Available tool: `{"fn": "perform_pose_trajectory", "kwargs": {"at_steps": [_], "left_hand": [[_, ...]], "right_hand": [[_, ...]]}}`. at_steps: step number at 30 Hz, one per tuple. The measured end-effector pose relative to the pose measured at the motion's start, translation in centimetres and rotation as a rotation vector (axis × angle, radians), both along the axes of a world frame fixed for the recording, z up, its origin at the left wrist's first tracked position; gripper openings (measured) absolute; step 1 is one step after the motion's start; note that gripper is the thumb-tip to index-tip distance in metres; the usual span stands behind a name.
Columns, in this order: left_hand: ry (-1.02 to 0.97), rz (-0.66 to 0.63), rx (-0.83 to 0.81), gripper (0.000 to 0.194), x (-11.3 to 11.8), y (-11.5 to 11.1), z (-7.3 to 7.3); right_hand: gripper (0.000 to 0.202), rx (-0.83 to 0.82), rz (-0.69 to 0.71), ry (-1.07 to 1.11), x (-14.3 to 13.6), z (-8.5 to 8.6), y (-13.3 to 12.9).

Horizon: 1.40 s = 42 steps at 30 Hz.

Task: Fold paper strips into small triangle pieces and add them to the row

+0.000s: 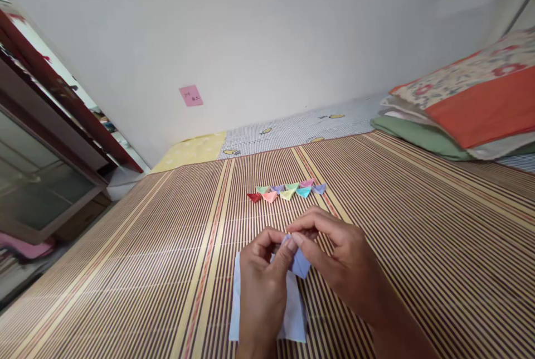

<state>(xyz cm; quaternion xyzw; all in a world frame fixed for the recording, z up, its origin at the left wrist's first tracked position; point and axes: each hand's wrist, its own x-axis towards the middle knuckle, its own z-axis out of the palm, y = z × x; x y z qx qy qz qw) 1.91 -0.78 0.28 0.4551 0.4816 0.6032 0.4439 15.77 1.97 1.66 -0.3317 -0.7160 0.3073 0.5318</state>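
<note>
Between my two hands is a small folded piece of lavender paper point(300, 264), its creased lower part hanging down from my fingers. My left hand point(265, 275) pinches the paper's left edge with thumb and forefinger. From the other side, my right hand point(334, 242) grips its upper edge, the thumb and fingertips pressed together. Underneath my left hand lies a stack of pale bluish paper point(295, 320), partly covered. Beyond my hands, several small folded paper triangles stand in two rows, among them a red triangle point(254, 197) and a turquoise triangle point(304, 192).
A striped bamboo mat point(146, 270) covers the bed. Folded bedding point(480, 108) in orange, floral and green is piled at the right. Against the white wall runs a checked cloth point(284, 127), and a pink note point(191, 96) is stuck above it.
</note>
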Motion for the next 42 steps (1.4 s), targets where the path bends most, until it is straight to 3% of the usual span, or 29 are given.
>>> {"fn": "perform_pose_trajectory", "kwargs": {"at_steps": [8, 15, 21, 30, 38, 42], "left_hand": [[0.231, -0.071, -0.008, 0.021, -0.2, -0.1, 0.0], [0.253, -0.155, -0.086, 0.033, -0.6, -0.1, 0.6], [0.035, -0.213, -0.153, 0.033, -0.8, -0.3, 0.5], [0.160, -0.214, -0.102, 0.024, -0.6, -0.3, 0.3], [0.086, -0.291, -0.147, 0.028, -0.9, -0.1, 0.0], [0.017, -0.234, -0.129, 0.020, -1.6, 0.0, 0.7]], "right_hand": [[0.019, -0.044, -0.042, -0.124, 0.2, -0.4, -0.2], [0.022, -0.206, 0.020, -0.004, 0.5, -0.7, 0.4], [0.018, -0.314, 0.119, 0.043, 1.0, -0.5, 0.4], [0.022, -0.337, 0.042, 0.139, 0.4, -0.6, 0.4], [0.022, -0.388, -0.020, 0.231, 1.3, -1.3, 1.1], [0.023, -0.423, 0.066, 0.197, 1.4, -1.4, 0.9]]}}
